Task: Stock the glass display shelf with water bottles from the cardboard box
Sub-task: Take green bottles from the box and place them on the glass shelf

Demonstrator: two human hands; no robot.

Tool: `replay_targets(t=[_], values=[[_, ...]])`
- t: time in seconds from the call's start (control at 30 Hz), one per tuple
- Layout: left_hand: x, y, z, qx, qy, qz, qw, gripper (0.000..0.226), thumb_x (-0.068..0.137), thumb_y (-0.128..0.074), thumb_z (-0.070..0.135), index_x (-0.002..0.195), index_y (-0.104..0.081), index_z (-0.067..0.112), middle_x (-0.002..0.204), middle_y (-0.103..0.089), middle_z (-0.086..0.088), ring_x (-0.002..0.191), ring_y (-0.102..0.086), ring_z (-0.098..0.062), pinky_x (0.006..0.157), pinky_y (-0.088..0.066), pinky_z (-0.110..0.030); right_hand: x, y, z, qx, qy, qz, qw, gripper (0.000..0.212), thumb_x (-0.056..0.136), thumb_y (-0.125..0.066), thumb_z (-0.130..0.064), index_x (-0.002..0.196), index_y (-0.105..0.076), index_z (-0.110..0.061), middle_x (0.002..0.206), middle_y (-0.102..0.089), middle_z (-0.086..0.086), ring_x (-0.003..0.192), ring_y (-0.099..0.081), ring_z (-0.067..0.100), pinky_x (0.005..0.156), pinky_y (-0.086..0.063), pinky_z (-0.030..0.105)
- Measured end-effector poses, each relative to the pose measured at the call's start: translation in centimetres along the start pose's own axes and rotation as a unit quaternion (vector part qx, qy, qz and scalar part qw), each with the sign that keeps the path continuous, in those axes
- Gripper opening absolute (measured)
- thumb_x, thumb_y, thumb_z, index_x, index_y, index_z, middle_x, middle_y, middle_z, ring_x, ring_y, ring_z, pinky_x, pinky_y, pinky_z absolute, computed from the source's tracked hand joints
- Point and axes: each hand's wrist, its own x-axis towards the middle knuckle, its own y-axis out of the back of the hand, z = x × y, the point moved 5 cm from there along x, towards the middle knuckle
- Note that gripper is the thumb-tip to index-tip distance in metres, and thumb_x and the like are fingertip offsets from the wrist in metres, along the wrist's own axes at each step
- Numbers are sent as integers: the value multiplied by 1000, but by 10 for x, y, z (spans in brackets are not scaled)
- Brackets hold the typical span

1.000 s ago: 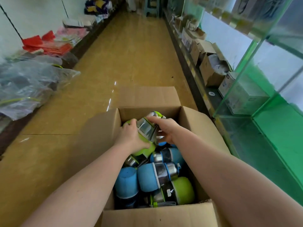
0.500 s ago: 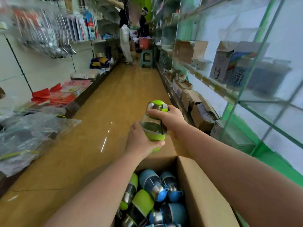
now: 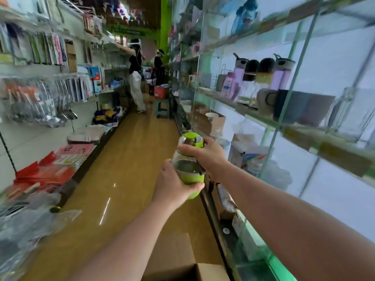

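1. I hold the water bottle (image 3: 189,165) between both hands, above the aisle floor (image 3: 125,179).
2. The cardboard box (image 3: 188,270) sits below, nearer me.
3. The glass display shelf (image 3: 263,116) runs along my right.

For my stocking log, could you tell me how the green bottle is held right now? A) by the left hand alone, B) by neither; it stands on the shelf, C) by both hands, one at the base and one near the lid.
C: the left hand cups the base of the green bottle while the right hand grips it near the lid, in mid-air.
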Motion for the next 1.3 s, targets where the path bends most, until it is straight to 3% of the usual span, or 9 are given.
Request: replay_targets(t=[0.3,0.43,0.57,0.77,0.87,0.93,1.0,1.13,1.3], values=[[40,92,175,-24,-34,-48,998,80,53,-86,44,116,-43,20,111,-50,3,103,-53,-16,86,-47,-29,-3,110,-186,-55,10,39,998,58,64,-78,-53,107,-63,-17,99,-68,1,92,-64,18,83,-55,38],[53,115,228,-14,-56,-66,996,82,53,-84,48,119,-43,20,112,-49,2,104,-53,-17,88,-48,-32,-8,146,-241,-79,22,49,995,50,68,-75,-54,102,-68,-18,92,-68,0,83,-62,15,70,-50,28],[62,129,264,9,-71,-88,994,88,53,-81,56,122,-42,19,116,-48,1,104,-54,-18,87,-49,-36,-12,171,-275,-87,21,55,994,48,69,-73,-56,92,-67,-14,75,-62,-1,73,-59,15,62,-46,25],[72,139,305,3,-109,-111,988,83,59,-80,54,121,-41,15,116,-46,0,105,-53,-19,81,-45,-29,-15,202,-311,-171,2,58,984,55,71,-68,-62,66,-52,-10,45,-51,0,56,-53,16,60,-44,27],[81,138,323,-5,-127,-109,986,86,56,-81,56,120,-43,15,118,-50,-2,104,-55,-19,84,-47,-32,-14,219,-324,-180,1,48,982,55,71,-68,-61,58,-49,-11,37,-47,2,46,-48,17,70,-48,29],[86,135,336,-2,-134,-111,985,87,57,-80,57,121,-41,13,117,-51,-2,105,-55,-20,84,-46,-31,-12,233,-330,-180,0,55,982,54,71,-70,-58,59,-55,-7,35,-45,2,41,-46,15,75,-49,29],[90,128,351,24,-144,-121,982,96,53,-77,64,124,-40,12,118,-52,-2,106,-56,-23,87,-48,-33,-12,249,-334,-168,3,69,983,49,71,-73,-53,68,-58,-6,31,-43,-2,33,-43,10,65,-46,27],[97,112,394,43,-183,-130,974,117,37,-65,85,128,-42,15,118,-59,1,110,-58,-24,90,-51,-41,-13,290,-344,-142,22,120,982,43,71,-76,-49,70,-56,-11,47,-45,0,39,-39,12,46,-33,24],[112,90,455,10,-197,-135,971,101,44,-74,75,123,-48,17,116,-60,2,109,-58,-22,90,-50,-40,-2,351,-365,-158,46,178,970,49,67,-75,-56,76,-61,-10,70,-57,7,48,-41,15,52,-35,27]])
